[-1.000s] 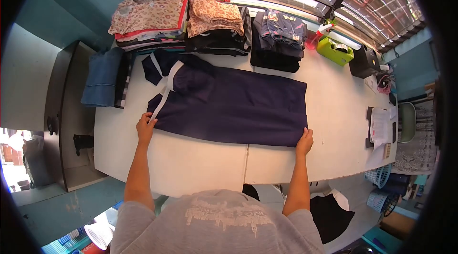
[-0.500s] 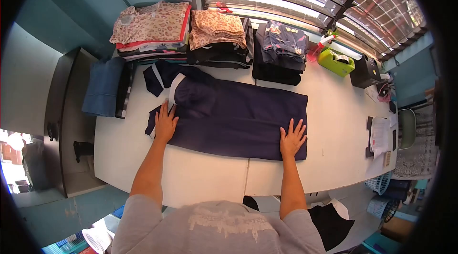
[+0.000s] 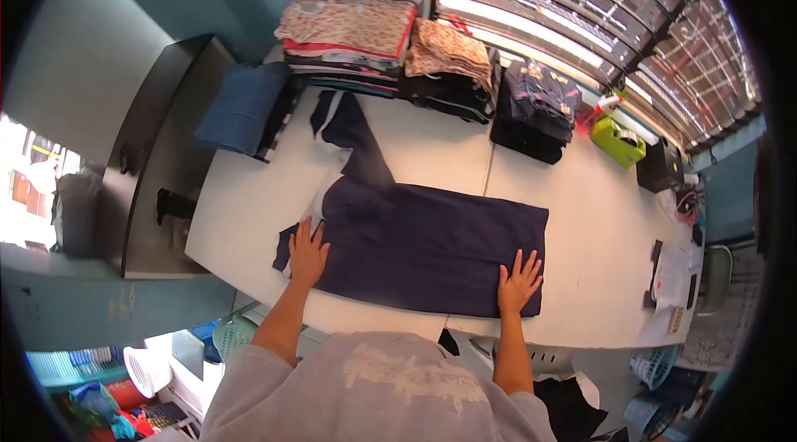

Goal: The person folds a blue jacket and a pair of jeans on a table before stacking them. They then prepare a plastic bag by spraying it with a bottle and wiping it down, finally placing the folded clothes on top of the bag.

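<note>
A dark navy garment point(image 3: 432, 247) with white trim lies folded lengthwise on the white table point(image 3: 581, 276). One sleeve stretches up and away from its left end, toward the stacked clothes. My left hand point(image 3: 308, 255) rests flat with fingers spread on the garment's left end, beside the white-edged collar area. On the right end, near the hem, my right hand point(image 3: 520, 283) presses flat with its fingers apart. Neither hand grips the cloth.
Folded clothes stand along the back: a leopard-print stack point(image 3: 349, 23), a second patterned stack point(image 3: 448, 52), a dark stack point(image 3: 540, 97) and folded jeans point(image 3: 242, 107). A green container point(image 3: 617, 141), a black box point(image 3: 661, 166) and papers point(image 3: 672, 280) are at the right.
The view has shifted and tilted. The far sleeve, bunched near the collar before, now extends up and away from the body of the garment. Both hands remain flat on the cloth.
</note>
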The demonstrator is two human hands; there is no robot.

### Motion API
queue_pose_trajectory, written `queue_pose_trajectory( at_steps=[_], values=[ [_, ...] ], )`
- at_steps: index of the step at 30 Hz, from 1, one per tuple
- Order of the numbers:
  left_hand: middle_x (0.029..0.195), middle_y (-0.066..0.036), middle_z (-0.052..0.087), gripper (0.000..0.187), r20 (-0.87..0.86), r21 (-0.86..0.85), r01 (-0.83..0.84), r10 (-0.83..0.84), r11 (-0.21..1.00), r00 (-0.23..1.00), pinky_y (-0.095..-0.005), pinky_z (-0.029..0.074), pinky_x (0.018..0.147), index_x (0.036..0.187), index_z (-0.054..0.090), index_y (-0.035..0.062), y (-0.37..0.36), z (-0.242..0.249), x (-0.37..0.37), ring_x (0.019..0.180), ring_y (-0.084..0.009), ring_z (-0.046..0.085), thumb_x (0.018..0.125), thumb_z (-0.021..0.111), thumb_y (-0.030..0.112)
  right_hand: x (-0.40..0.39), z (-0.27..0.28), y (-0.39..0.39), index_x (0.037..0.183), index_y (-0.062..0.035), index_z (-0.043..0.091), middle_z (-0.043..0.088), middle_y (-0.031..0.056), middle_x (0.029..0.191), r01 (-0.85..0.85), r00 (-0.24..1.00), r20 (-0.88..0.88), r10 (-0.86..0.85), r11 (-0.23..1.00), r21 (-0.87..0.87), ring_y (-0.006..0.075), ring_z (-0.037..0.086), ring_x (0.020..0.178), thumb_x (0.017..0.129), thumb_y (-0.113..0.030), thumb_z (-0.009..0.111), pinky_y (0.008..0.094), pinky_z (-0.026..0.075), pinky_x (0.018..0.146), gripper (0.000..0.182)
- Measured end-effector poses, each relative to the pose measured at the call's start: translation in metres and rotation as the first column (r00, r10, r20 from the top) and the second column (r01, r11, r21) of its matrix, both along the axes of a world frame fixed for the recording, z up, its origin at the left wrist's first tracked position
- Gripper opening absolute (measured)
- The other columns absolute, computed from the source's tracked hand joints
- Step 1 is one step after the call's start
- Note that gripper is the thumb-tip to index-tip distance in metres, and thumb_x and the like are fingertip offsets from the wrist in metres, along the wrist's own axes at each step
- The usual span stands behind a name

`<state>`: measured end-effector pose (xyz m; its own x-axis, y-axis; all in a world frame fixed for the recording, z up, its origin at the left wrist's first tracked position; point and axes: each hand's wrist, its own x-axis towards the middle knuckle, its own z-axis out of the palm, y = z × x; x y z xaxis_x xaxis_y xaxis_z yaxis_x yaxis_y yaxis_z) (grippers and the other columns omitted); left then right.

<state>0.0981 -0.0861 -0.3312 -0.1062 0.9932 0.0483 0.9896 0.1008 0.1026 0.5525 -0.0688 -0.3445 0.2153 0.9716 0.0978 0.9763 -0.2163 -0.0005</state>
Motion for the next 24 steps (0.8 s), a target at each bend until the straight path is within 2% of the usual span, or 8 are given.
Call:
queue_pose_trajectory(
  at_steps=[5,7,8,12,14,20,23,24],
  values=[
    [0.129,-0.011,0.041,0.05,0.491,0.241,-0.28,0.132,0.929,0.861,-0.0461,0.026,0.096,0.123,0.042,0.0101,0.021,-0.012,-0.005,0.12,-0.0269,0.037,0.08,0.057,0.031,0.002,0.001,0.002,0.128,-0.0131,0.041,0.026,0.0104,0.141,0.084,0.972,-0.229,-0.058,0.991,0.108,0.0275,0.025,0.129,0.089,-0.033,0.045,0.0508,0.021,0.1,0.045],
    [0.123,-0.011,0.046,0.046,0.525,0.214,-0.217,0.075,0.952,0.848,-0.0455,0.027,0.095,0.119,0.045,0.0098,0.044,-0.004,-0.004,0.116,-0.0253,0.041,0.079,0.058,0.029,-0.012,0.022,0.003,0.122,-0.0087,0.048,0.037,0.0113,0.135,0.071,0.968,-0.252,0.002,0.957,0.282,0.0266,0.034,0.125,0.09,-0.026,0.046,0.0457,0.027,0.099,0.036],
    [0.121,-0.01,0.048,0.045,0.546,0.2,-0.181,0.044,0.963,0.837,-0.0451,0.028,0.094,0.117,0.046,0.0096,0.054,-0.001,-0.005,0.114,-0.0245,0.043,0.078,0.059,0.028,-0.021,0.027,0.005,0.117,-0.0071,0.05,0.043,0.0108,0.128,0.059,0.901,-0.426,0.078,0.953,0.298,0.0254,0.039,0.119,0.09,-0.023,0.045,0.0421,0.03,0.096,0.032],
    [0.104,-0.01,0.054,0.032,0.508,0.037,-0.074,0.045,0.997,0.86,-0.0385,0.037,0.085,0.103,0.049,0.0076,0.083,0.012,-0.012,0.1,-0.0253,0.052,0.077,0.06,0.023,-0.083,0.057,0.015,0.099,-0.0044,0.06,0.062,0.008,0.095,0.096,0.446,-0.88,0.165,0.969,0.23,0.0191,0.057,0.09,0.086,-0.004,0.048,0.0286,0.043,0.081,0.018],
    [0.096,-0.012,0.055,0.026,0.61,0.08,-0.057,-0.004,0.995,0.793,-0.0331,0.04,0.081,0.097,0.049,0.0062,0.09,0.015,-0.015,0.095,-0.0253,0.054,0.078,0.059,0.021,-0.12,0.075,0.011,0.1,-0.0061,0.059,0.063,0.0055,0.092,0.07,0.019,-1.0,0.013,0.997,0.014,0.0133,0.057,0.084,0.087,-0.009,0.049,0.0272,0.044,0.076,0.017],
    [0.095,-0.009,0.057,0.028,0.915,-0.146,-0.171,0.198,0.974,0.35,-0.0349,0.044,0.073,0.096,0.046,0.0021,0.098,0.049,0.0,0.088,-0.0255,0.057,0.082,0.057,0.024,-0.214,0.07,-0.001,0.11,-0.0083,0.051,0.062,0.0062,0.095,-0.347,-0.29,-0.849,-0.441,0.876,-0.336,0.0129,0.058,0.081,0.087,-0.032,0.051,0.0264,0.045,0.069,0.032],
    [0.09,-0.007,0.057,0.022,0.893,-0.4,-0.132,0.354,0.907,-0.278,-0.0384,0.046,0.071,0.096,0.046,0.0043,0.095,0.064,0.013,0.084,-0.0223,0.058,0.085,0.054,0.022,-0.258,0.052,-0.005,0.123,-0.0086,0.038,0.057,0.011,0.106,-0.437,-0.464,-0.629,-0.624,0.778,-0.451,0.0181,0.056,0.09,0.083,-0.044,0.056,0.0318,0.046,0.074,0.056],
    [0.094,-0.008,0.057,0.022,0.84,-0.445,-0.059,0.393,0.894,-0.375,-0.0391,0.046,0.075,0.099,0.047,0.0044,0.092,0.074,0.014,0.088,-0.0228,0.058,0.085,0.053,0.021,-0.27,0.054,-0.006,0.125,-0.007,0.035,0.054,0.0131,0.111,-0.393,-0.506,-0.59,-0.629,0.777,-0.491,0.0201,0.055,0.094,0.083,-0.044,0.056,0.0332,0.045,0.077,0.06]
  ],
)
